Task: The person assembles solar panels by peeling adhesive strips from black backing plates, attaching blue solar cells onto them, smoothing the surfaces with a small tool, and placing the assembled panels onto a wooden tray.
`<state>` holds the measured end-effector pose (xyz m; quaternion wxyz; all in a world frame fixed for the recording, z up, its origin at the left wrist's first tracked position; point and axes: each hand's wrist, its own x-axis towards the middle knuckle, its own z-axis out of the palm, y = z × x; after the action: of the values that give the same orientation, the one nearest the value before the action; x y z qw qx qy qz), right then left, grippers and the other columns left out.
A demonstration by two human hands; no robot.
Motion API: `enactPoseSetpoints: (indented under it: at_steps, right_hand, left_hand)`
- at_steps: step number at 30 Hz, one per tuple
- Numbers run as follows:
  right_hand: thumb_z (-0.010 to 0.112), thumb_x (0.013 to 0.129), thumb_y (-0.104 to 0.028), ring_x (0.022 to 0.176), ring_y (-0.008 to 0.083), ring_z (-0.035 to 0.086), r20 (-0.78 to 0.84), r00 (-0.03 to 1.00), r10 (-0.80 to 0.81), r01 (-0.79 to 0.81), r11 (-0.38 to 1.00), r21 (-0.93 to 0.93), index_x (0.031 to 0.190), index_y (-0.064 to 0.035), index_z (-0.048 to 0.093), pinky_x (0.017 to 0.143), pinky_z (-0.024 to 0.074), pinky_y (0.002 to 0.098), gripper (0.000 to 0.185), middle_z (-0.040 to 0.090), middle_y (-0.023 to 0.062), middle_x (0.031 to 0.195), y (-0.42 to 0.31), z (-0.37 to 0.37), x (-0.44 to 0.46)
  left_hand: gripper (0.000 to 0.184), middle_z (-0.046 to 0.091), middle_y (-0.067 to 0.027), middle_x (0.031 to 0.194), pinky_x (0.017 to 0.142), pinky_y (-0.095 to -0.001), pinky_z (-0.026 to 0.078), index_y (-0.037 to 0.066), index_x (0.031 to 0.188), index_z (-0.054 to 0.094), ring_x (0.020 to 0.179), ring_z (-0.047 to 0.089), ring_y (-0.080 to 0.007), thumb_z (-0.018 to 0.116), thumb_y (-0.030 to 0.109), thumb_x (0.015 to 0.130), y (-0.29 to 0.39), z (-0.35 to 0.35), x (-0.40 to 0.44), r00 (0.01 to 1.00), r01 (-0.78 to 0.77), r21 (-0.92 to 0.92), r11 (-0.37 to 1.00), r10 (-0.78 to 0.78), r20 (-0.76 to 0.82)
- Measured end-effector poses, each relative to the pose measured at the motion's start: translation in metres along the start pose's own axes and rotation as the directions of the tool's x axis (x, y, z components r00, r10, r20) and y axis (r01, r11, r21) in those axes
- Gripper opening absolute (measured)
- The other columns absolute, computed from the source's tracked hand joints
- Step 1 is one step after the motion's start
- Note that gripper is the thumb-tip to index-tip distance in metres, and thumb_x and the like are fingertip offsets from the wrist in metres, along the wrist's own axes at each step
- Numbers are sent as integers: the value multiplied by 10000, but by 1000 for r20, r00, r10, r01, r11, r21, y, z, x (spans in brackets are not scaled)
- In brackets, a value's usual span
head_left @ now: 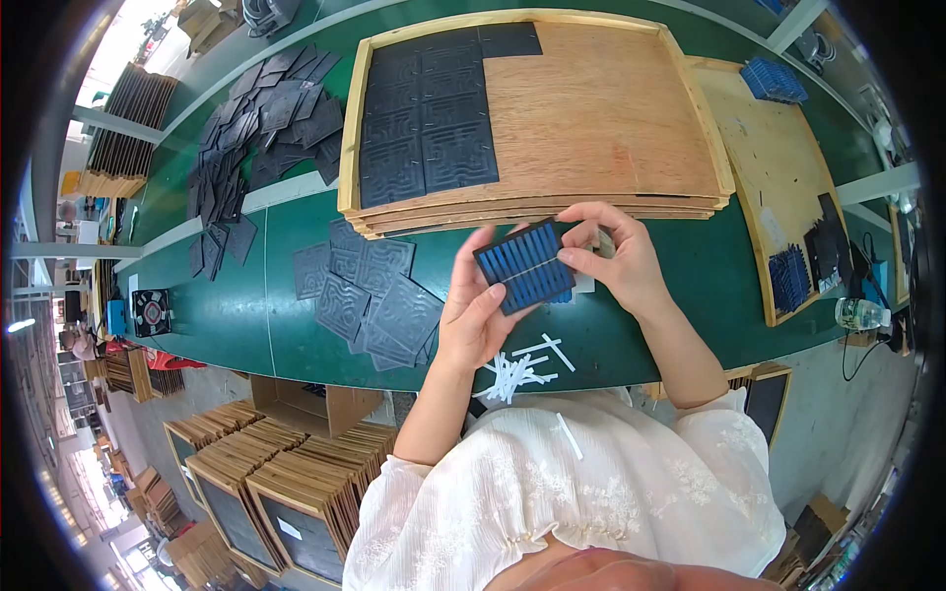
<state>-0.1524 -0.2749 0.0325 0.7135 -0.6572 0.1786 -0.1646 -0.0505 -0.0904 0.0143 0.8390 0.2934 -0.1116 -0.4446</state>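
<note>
A small solar panel (524, 268), dark-framed with blue strips and a pale line across its middle, is held up in front of my body. My left hand (471, 320) grips it by the left side, thumb over the front edge. On the opposite side, the thumb and fingers of my right hand (623, 261) are closed at its upper right edge. Partly hidden behind the panel and right hand are some pale and blue pieces on the table. Thin white strips (512, 374) lie scattered just below the hands. Left of them, several dark patterned square plates (370, 291) overlap.
A stack of wooden-framed trays (611, 118) stands ahead, dark plates filling the top one's left part. A heap of dark plates (281, 113) lies at far left on the green table (232, 315). At right are a wooden board (778, 187), blue stacks (788, 278) and a bottle (860, 314).
</note>
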Motion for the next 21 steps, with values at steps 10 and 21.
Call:
enactPoseSetpoints:
  at_steps: [10, 21]
  right_hand:
    - [742, 834, -19, 824, 53, 599, -41, 999, -4, 2, 999, -51, 1193, -61, 615, 710, 477, 212, 383, 661, 3, 898, -1, -5, 1]
    - [901, 691, -133, 908, 164, 660, -46, 980, -192, 177, 957, -230, 1223, -48, 507, 818, 545, 321, 667, 680, 97, 977, 1, 20, -8]
  left_hand:
    - [37, 636, -49, 840, 619, -232, 494, -32, 960, 609, 675, 590, -101, 626, -14, 933, -12, -20, -3, 946, -141, 677, 722, 300, -123]
    - [30, 504, -4, 762, 548, -263, 514, 23, 910, 557, 643, 512, -79, 576, 3, 920, -15, -19, -5, 941, -153, 709, 688, 322, -109]
